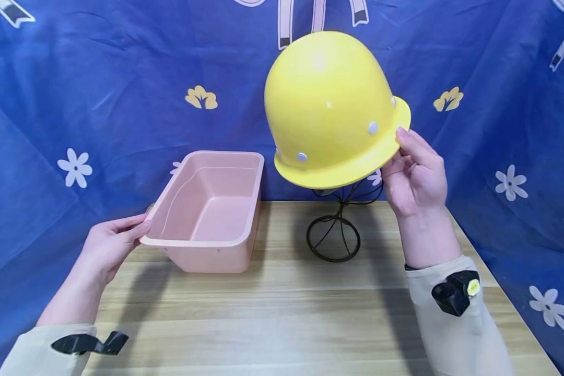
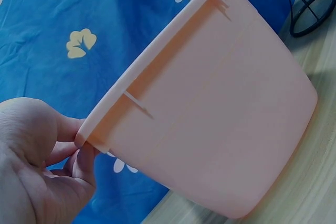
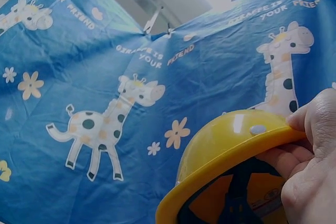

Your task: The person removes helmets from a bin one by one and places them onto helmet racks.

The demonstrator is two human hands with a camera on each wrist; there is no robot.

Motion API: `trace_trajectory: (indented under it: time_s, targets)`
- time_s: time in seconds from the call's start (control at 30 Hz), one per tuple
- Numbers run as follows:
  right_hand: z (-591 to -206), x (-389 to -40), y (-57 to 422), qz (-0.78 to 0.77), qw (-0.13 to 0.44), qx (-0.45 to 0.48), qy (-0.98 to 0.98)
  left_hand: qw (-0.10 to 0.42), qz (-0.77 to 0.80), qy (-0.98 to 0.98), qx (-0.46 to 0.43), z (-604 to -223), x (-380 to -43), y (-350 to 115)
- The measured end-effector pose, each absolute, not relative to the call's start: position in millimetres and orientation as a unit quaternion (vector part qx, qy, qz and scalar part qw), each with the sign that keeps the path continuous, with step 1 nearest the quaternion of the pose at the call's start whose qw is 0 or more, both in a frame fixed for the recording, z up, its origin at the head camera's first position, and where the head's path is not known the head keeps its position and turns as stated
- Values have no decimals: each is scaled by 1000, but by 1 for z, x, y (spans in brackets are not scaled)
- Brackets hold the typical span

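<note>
My right hand [image 1: 415,175] pinches the brim of a yellow hard hat [image 1: 329,104], thumb on top and fingers beneath. The hat is tilted, dome up, in front of the upper part of a black wire stand [image 1: 333,237]; whether they touch cannot be told. Dark straps [image 3: 239,192] show inside the hat in the right wrist view. With thumb and fingers my left hand [image 1: 113,243] pinches the near left corner of a pink plastic tub [image 1: 251,224]. The tub's inside shows no contents. In the left wrist view, the tub's side [image 2: 210,114] fills the middle.
A wooden table [image 1: 263,324] lies under the tub and stand. Blue cloth [image 1: 136,104] printed with flowers and giraffes hangs behind and along both sides. Black wrist cameras [image 1: 453,295] sit on the sleeves. The stand is right of the tub.
</note>
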State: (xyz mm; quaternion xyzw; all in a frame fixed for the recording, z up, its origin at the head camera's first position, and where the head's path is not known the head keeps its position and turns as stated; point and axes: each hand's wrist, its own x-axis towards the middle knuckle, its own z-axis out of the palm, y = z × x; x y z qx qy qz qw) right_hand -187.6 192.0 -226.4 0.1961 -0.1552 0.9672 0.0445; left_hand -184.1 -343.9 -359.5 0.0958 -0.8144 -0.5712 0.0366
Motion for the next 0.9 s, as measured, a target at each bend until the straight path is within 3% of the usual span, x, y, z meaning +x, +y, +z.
trace_trajectory:
  time_s: [0.4,0.9]
  targets:
    - [-262,-187,204,973,34,213,-78,28,-583,-806,101,-359,-180,-348]
    - [-319,-188,219,974,69,213,-27,23,-623,-776,96,-360,-184,-344]
